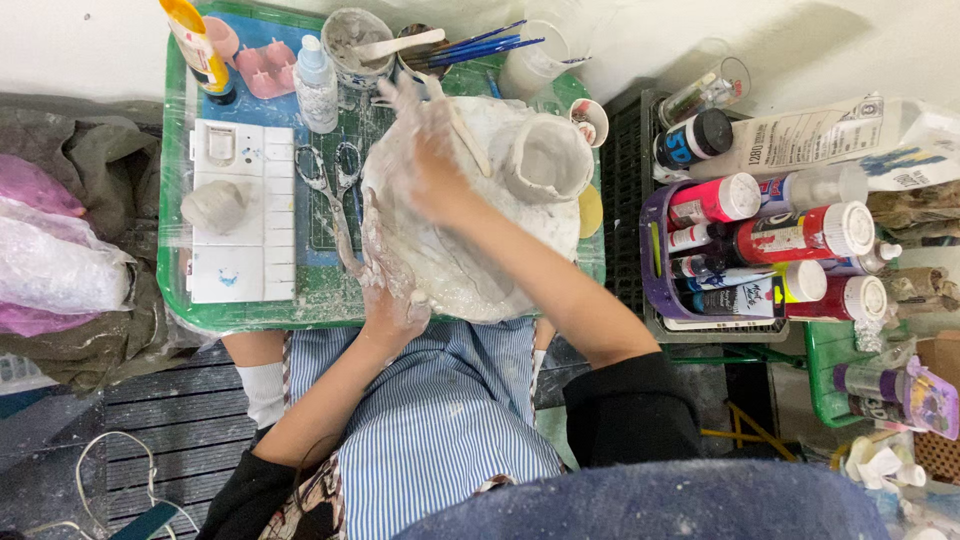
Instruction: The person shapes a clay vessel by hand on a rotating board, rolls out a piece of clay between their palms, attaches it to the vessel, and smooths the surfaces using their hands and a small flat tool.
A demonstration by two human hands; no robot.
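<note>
A large pale grey clay piece lies on the green tray in front of me, with a clay cup shape on its far right part. My right hand, smeared with clay, rests on the top of the piece and grips a thin wooden stick. My left hand, also coated in clay, presses flat against the piece's near left edge. My blue striped apron fills the near middle.
On the tray's left: a white palette with a clay lump, scissors, a small bottle, a cup with a spoon, brushes. A purple basket of paint bottles stands right. Plastic bags lie left.
</note>
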